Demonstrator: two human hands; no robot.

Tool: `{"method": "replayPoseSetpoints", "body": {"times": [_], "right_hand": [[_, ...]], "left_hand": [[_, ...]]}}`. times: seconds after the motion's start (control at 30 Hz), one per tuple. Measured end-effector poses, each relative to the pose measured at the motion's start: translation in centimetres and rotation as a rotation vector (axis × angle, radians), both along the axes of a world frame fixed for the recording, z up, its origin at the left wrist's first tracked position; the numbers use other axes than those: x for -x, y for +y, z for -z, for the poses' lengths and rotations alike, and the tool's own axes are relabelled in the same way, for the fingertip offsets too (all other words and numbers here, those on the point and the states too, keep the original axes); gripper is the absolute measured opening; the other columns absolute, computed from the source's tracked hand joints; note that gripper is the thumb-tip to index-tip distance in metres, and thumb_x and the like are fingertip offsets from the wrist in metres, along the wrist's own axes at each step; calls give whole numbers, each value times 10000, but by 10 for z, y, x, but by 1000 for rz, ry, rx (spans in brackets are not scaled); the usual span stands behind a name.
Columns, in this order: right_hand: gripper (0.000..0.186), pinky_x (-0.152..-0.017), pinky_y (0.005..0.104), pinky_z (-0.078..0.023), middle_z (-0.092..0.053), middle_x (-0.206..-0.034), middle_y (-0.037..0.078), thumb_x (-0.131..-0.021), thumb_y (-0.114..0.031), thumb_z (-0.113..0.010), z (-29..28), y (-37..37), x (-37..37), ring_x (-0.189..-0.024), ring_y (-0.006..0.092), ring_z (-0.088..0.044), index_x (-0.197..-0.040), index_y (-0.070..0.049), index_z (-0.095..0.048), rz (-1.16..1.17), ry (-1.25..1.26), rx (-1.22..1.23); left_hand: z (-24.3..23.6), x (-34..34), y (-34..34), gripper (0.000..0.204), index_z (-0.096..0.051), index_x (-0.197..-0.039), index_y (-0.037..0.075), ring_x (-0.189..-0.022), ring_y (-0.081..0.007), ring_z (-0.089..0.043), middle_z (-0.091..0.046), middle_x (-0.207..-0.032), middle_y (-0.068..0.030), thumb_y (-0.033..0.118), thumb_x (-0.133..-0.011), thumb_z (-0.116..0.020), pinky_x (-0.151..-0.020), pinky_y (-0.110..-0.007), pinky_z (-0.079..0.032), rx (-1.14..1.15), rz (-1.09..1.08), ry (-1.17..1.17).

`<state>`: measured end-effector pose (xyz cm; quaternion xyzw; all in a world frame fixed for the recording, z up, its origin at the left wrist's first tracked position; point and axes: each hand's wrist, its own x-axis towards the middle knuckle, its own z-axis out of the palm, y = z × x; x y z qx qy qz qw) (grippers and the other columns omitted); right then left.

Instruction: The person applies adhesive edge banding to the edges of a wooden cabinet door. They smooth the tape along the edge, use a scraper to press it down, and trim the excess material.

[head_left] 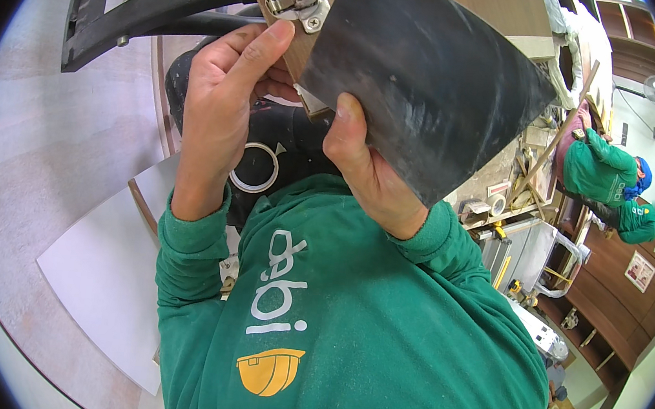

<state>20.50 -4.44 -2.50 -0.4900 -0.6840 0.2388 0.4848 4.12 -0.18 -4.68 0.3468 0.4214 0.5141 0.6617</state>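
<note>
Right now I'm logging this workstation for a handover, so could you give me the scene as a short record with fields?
Left hand: at the board's edge, thumb tip by the hinge; grip unclear
Right hand: holding the black sheet, thumb on top, fingers hidden
Wooden board: partly covered by the sheet in this view
Metal hinge: on the board, near its edge
Pale ring: below the hands in the picture
Background: two people in green, right side

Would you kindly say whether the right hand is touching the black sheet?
Touching; in the head view, the right hand rests its thumb on the black sheet.
</note>
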Motion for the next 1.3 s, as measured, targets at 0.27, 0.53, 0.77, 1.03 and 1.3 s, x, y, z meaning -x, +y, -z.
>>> {"method": "replayPoseSetpoints", "body": {"times": [0.27, 0.53, 0.77, 1.03, 1.3], "right_hand": [[178, -705, 373, -542, -690, -921, 132, -823, -39, -743, 3, 2, 1, -804, 332, -660, -975, 32, -682, -18, 10, -40], [237, -699, 370, -540, -682, -921, 148, -800, -15, -740, 2, -3, -4, -794, 327, -655, -1013, 57, -664, -48, -45, -13], [250, -726, 352, -554, -696, -960, 150, -792, 1, -731, -1, -3, -6, -834, 311, -676, -1028, 55, -668, -57, -100, -64], [267, -923, 355, -513, -696, -1123, 175, -973, -104, -578, -1, 5, -27, -986, 250, -673, -1165, 75, -623, 19, 142, -96], [305, -947, 395, -537, -680, -1140, 227, -974, -66, -568, 13, 14, -36, -1029, 284, -680, -1236, 90, -551, 173, 396, -112]], "left_hand": [[3, 2, 1, 350, -679, -1030, -42, -703, -138, -674, -714, -867, -99, 302, -969, -656, -658, -258, -554, 1, 10, -29], [3, 2, 1, 349, -679, -1037, -43, -709, -137, -679, -720, -883, -105, 298, -970, -657, -658, -256, -555, -10, 16, -28], [4, 3, 1, 350, -671, -1052, -42, -714, -131, -673, -717, -875, -98, 299, -972, -655, -660, -254, -551, 0, 9, -15], [-2, 15, -15, 284, -653, -1057, -57, -805, -144, -652, -684, -921, -111, 220, -996, -635, -730, -249, -522, -52, -173, 237], [-25, -2, -45, 289, -742, -1054, 7, -808, -167, -628, -654, -941, -81, -24, -773, -803, -720, -281, -511, -615, -254, 843]]}}
